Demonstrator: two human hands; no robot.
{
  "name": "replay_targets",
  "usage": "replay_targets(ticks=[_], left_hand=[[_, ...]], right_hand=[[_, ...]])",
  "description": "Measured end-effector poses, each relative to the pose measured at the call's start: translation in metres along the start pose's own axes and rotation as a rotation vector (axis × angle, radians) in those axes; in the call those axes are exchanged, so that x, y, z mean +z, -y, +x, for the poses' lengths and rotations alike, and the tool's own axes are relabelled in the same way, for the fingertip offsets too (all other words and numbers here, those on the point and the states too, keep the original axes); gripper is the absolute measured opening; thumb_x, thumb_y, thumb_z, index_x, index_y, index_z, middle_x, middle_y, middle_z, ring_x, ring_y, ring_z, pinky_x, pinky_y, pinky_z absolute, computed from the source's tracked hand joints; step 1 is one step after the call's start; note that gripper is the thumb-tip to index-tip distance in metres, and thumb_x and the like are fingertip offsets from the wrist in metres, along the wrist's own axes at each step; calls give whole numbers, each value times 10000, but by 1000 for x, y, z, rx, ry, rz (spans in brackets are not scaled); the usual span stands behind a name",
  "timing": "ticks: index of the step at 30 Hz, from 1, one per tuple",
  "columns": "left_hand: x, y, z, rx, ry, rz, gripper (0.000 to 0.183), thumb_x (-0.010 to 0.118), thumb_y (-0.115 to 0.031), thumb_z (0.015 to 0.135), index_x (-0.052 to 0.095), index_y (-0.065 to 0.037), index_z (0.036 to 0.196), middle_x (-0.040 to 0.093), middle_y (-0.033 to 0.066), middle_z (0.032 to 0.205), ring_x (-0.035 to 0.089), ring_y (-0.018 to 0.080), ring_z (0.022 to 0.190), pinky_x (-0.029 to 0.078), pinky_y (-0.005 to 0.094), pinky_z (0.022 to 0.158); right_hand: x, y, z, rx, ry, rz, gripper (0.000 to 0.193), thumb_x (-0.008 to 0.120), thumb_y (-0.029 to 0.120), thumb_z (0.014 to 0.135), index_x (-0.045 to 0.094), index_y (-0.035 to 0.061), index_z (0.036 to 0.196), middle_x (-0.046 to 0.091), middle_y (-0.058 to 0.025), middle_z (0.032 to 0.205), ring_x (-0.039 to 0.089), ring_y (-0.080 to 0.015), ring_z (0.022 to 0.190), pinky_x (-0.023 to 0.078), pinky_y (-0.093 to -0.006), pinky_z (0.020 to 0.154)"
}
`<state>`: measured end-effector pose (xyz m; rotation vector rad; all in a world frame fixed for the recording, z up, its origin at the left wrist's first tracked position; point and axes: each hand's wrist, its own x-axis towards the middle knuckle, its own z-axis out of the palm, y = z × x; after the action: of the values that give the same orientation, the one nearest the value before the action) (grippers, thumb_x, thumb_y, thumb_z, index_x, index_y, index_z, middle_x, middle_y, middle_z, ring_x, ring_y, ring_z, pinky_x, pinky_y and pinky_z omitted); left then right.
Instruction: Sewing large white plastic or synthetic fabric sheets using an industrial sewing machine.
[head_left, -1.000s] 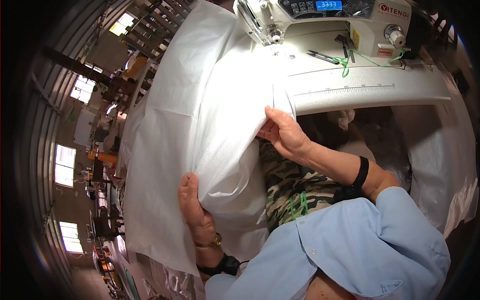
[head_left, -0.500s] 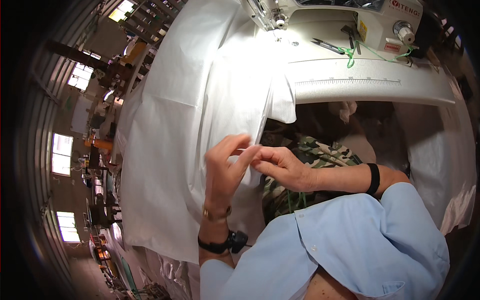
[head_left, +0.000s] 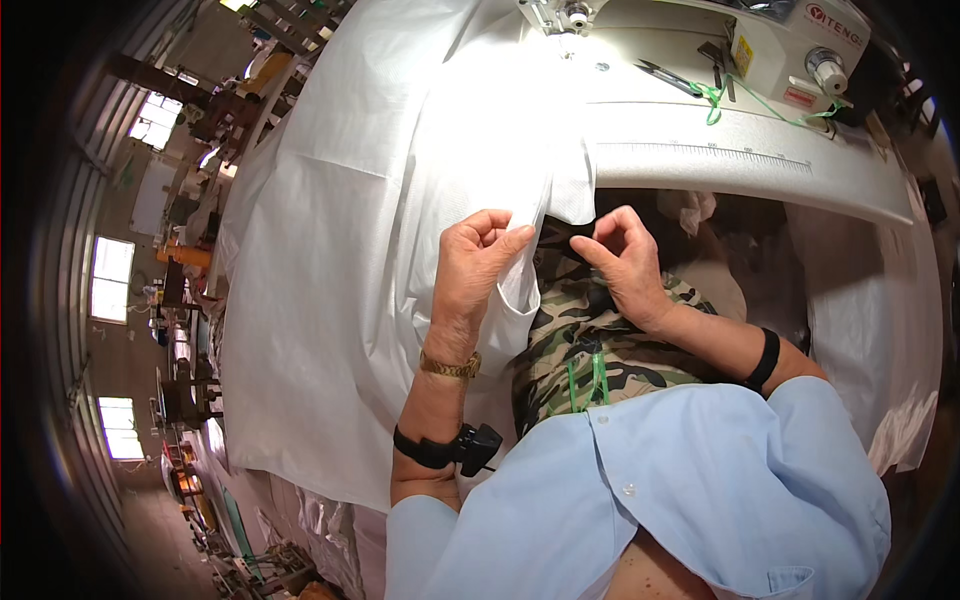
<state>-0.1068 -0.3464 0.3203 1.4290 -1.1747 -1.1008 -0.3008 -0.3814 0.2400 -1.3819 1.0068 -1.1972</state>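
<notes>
White sheet: faintly glossy, softly creased, glaring bright by the sewing machine; draped across the table's left side, near edge curled into a loop. Left hand pinches it there. Right hand apart, fingers curled; cannot tell if gripping. Machine: red lettering, yellow label, red label. Table edge: ruler scale.
</notes>
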Motion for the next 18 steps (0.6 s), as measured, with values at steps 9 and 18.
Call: replay_targets(ticks=[9, 18], left_hand=[[19, -15, 3, 11, 52, -70, 329, 575, 15, 886, 635, 104, 1198, 704, 47, 973, 619, 33, 793, 498, 187, 690], [39, -19, 4, 244, 82, 225, 400, 527, 3, 875, 641, 38, 1257, 611, -60, 815, 448, -5, 655, 373, 176, 557]], right_hand=[[8, 24, 32, -281, -12, -29, 163, 642, 116, 932, 526, 7, 900, 543, -59, 750, 530, -124, 693, 472, -298, 645], [4, 53, 42, -467, 99, -108, 105, 628, 24, 909, 580, -23, 989, 599, -132, 843, 604, -208, 747, 503, -326, 696]])
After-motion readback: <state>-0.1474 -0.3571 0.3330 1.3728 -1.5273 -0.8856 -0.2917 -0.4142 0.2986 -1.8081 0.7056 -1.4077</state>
